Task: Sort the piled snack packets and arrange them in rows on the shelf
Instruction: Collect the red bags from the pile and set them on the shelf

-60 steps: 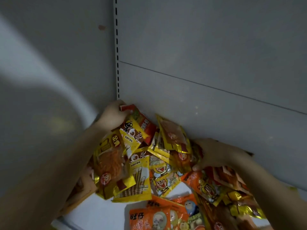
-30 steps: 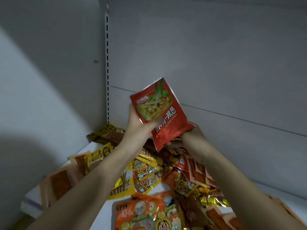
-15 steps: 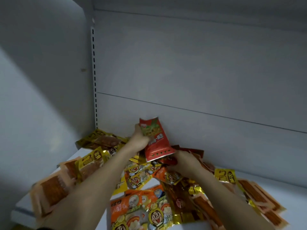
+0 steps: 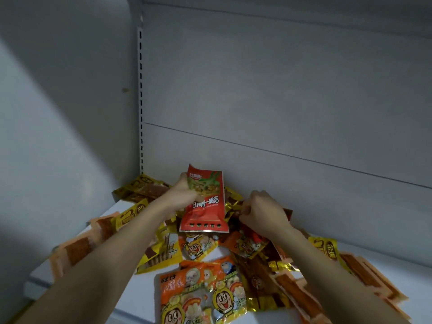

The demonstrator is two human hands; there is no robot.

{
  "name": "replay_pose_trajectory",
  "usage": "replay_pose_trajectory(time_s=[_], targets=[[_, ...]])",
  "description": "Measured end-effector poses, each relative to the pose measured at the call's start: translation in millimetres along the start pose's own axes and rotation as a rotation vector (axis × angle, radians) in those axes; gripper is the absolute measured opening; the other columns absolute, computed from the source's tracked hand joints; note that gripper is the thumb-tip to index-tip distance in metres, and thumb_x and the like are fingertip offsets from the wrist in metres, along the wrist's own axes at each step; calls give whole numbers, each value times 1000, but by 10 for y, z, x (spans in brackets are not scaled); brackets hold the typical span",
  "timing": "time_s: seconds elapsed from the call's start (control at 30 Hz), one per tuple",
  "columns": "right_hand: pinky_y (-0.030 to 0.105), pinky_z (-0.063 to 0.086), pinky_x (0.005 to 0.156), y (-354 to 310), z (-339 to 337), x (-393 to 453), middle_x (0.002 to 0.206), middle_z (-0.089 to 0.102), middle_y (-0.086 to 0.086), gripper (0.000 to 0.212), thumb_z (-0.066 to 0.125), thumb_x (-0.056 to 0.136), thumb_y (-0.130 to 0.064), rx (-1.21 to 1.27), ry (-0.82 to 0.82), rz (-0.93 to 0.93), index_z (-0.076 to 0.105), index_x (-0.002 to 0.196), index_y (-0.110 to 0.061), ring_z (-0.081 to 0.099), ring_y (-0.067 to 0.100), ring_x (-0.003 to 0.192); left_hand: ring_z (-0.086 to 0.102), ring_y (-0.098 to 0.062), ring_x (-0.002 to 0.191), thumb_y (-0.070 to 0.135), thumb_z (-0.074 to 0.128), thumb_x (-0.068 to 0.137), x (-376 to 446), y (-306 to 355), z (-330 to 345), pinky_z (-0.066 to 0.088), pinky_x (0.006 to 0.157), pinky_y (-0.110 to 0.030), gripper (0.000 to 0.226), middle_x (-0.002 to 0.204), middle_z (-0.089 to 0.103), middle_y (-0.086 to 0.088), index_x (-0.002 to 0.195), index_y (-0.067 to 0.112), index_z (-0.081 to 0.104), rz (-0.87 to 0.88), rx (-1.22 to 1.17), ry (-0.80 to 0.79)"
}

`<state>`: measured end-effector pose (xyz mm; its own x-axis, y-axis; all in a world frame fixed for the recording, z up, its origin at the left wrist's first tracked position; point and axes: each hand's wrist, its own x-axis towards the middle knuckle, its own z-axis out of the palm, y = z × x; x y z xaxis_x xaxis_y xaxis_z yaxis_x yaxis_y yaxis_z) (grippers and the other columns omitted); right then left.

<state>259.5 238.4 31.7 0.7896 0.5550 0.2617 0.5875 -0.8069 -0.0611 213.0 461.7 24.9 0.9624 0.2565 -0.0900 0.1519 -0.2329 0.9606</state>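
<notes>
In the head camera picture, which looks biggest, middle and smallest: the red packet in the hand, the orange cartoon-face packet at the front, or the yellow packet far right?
1. orange cartoon-face packet, though it is nearest the camera
2. red packet
3. yellow packet, partly hidden

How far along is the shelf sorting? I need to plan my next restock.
Barely begun. Done: no rows show; the packets still lie piled on the shelf. In hand: the left hand holds a red packet upright above the pile, while the right hand grips a dark packet at the back. Left: sorting the yellow, orange and red packets and lining them up.
</notes>
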Motion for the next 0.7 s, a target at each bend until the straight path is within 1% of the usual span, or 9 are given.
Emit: replay_pose_trajectory(time_s=[0.07,0.13,0.2,0.27,0.4,0.43,0.5,0.6,0.7], targets=[[30,46,63,29,-237,-20,85,65,1,13,68,83,-29,-28,38,-18,67,73,-21,61,22,85,60,-29,114,5,73,85,3,76,-109,52,94,-48,57,120,62,-5,125,27,39,-23,-81,-45],[23,43,58,120,-505,-31,81,67,-6,10,66,87,-30,23,32,10,73,87,-23,61,16,76,63,-33,114,1,75,82,-7,194,-205,49,100,-57,56,122,65,-10,125,23,46,-20,-221,-69],[16,37,54,254,-737,-30,73,60,-13,13,61,93,-26,143,62,42,74,94,-23,57,7,65,69,-33,107,2,77,78,-8,347,-291,56,92,-52,64,120,69,-16,133,15,47,40,-365,-60],[17,41,55,387,-882,-12,66,62,-15,13,59,96,-21,287,148,102,71,91,-22,58,2,56,72,-32,101,6,79,73,-19,527,-330,60,81,-46,73,119,68,-19,138,9,44,125,-464,-11],[29,58,61,510,-911,-50,84,74,6,20,51,101,-20,741,232,270,66,91,-10,72,16,69,69,-38,100,-4,72,84,-30,750,-260,63,71,-49,93,114,60,-11,149,38,20,198,-470,76],[32,60,64,529,-896,-79,87,74,8,22,53,101,-23,838,247,306,66,92,-8,73,19,73,68,-37,101,-3,72,86,-32,761,-228,62,73,-50,91,115,59,-9,148,41,22,223,-395,54],[33,60,66,596,-865,-132,89,73,12,20,62,97,-23,961,297,350,64,92,-4,73,24,77,70,-34,99,2,70,89,-30,757,-170,61,78,-49,65,120,62,-10,137,36,42,265,-232,21],[29,59,63,720,-822,-195,96,67,21,8,66,90,0,1122,374,389,58,90,1,73,32,75,73,-33,90,7,67,93,-31,706,-63,61,79,-44,26,116,69,-14,112,25,67,231,-163,-6],[30,58,63,825,-772,-228,96,65,18,14,55,89,12,1172,424,401,54,87,-1,70,32,75,74,-28,88,10,66,94,0,631,113,61,73,-35,19,112,71,-10,108,21,72,224,-119,-26]])
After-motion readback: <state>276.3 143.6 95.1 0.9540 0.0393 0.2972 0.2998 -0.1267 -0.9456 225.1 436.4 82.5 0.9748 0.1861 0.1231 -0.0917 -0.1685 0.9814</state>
